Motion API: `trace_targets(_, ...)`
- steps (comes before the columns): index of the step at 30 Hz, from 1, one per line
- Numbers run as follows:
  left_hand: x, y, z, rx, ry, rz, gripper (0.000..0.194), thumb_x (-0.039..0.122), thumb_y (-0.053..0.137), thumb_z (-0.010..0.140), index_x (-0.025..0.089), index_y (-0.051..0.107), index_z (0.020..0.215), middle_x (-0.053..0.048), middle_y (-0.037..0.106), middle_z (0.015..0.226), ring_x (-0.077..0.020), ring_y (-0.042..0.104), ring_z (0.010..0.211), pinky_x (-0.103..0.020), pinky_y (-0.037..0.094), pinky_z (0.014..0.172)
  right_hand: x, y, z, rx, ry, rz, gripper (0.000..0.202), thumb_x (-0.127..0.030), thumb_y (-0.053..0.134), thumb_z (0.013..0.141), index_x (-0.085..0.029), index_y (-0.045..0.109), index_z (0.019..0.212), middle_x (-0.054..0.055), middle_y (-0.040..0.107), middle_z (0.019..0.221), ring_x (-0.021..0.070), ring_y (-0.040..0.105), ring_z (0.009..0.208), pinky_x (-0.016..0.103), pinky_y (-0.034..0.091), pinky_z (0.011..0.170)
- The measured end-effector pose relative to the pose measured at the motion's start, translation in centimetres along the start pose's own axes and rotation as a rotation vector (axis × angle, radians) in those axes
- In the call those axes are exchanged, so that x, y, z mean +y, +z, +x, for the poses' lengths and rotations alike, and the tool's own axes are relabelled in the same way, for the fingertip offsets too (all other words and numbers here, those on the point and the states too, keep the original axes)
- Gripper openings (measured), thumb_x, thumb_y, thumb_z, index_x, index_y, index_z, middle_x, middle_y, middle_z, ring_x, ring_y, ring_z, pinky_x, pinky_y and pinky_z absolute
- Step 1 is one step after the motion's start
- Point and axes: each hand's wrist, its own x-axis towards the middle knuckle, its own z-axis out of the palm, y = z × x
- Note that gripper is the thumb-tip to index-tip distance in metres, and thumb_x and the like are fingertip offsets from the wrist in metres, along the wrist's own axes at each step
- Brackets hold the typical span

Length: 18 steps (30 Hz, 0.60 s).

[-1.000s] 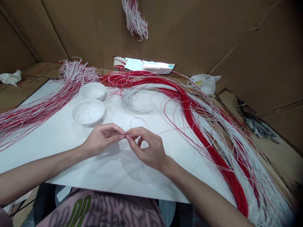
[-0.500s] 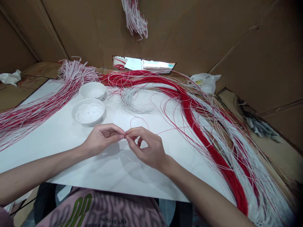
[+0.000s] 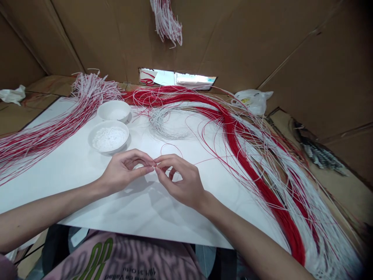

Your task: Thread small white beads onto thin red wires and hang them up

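My left hand [image 3: 125, 169] and my right hand [image 3: 182, 181] meet fingertip to fingertip above the white tabletop [image 3: 140, 214]. Both are closed in a pinch. A tiny pale piece [image 3: 154, 167] shows between the fingertips, too small to make out fully. From my right hand's fingers a thin red wire [image 3: 171, 144] loops up and runs off to the right. Just beyond my left hand stands a white bowl [image 3: 108, 137] of small white pieces. Behind it is a second white bowl [image 3: 114, 111] with some white contents.
A thick bundle of red and white wires [image 3: 233, 132] curves along the back and right side. At left lies another red and white bundle [image 3: 67, 120] with white-covered ends. Cardboard walls [image 3: 233, 42] enclose the table; a wire bunch [image 3: 166, 23] hangs at the back. A plastic bag [image 3: 253, 102] lies behind.
Both hands stay in nearly the same place. My left fingers have lifted and arched slightly, widening the gap under them, while the pinch point remains together.
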Motion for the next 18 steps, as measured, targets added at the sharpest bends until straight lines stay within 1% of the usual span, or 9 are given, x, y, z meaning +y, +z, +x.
trace_targets(6,-0.2,-0.2,-0.3,-0.036,0.129,0.098,0.017,0.01,0.073,0.078,0.018,0.07,0.092,-0.003,0.072,0.089,-0.0138,0.069,0.085,-0.026,0.057,0.079,-0.1,-0.1,0.0,-0.008,-0.005,0.007,0.009,-0.009,0.057,0.086,-0.018,0.06,0.086,0.007,0.07,0.094,0.0103,0.063,0.069,0.02,0.049,0.047)
trace_targets(10,-0.1,-0.6,-0.2,-0.082,0.292,0.321,0.02,0.007,0.069,0.081,0.019,0.068,0.098,-0.004,0.072,0.09,-0.0154,0.068,0.085,-0.029,0.056,0.077,0.0,-0.1,0.0,-0.03,-0.006,-0.004,0.01,-0.009,0.057,0.086,-0.018,0.06,0.086,0.007,0.07,0.095,0.0099,0.061,0.066,0.021,0.048,0.047)
trace_targets(12,-0.1,-0.9,-0.1,-0.103,0.398,0.444,0.023,0.006,0.069,0.081,0.019,0.067,0.1,-0.005,0.072,0.09,-0.0151,0.067,0.085,-0.029,0.055,0.076,0.1,-0.1,0.0,-0.046,-0.006,-0.006,0.01,-0.009,0.057,0.086,-0.018,0.061,0.087,0.007,0.069,0.095,0.0095,0.06,0.065,0.022,0.047,0.047)
trace_targets(14,0.0,-1.1,0.0,-0.113,0.47,0.537,0.025,0.005,0.07,0.081,0.018,0.066,0.102,-0.004,0.072,0.091,-0.0142,0.066,0.085,-0.027,0.054,0.074,0.3,-0.2,-0.1,-0.058,-0.008,-0.001,0.009,-0.01,0.058,0.087,-0.017,0.062,0.088,0.008,0.069,0.096,0.0093,0.059,0.065,0.021,0.048,0.047)
trace_targets(18,-0.1,-1.5,0.3,-0.093,0.507,0.616,0.023,0.008,0.072,0.08,0.017,0.065,0.1,-0.003,0.071,0.087,-0.0124,0.064,0.082,-0.025,0.053,0.072,1.0,-0.1,-0.1,-0.057,-0.004,0.001,0.008,-0.012,0.061,0.088,-0.016,0.068,0.09,0.008,0.066,0.096,0.009,0.06,0.067,0.021,0.049,0.05)
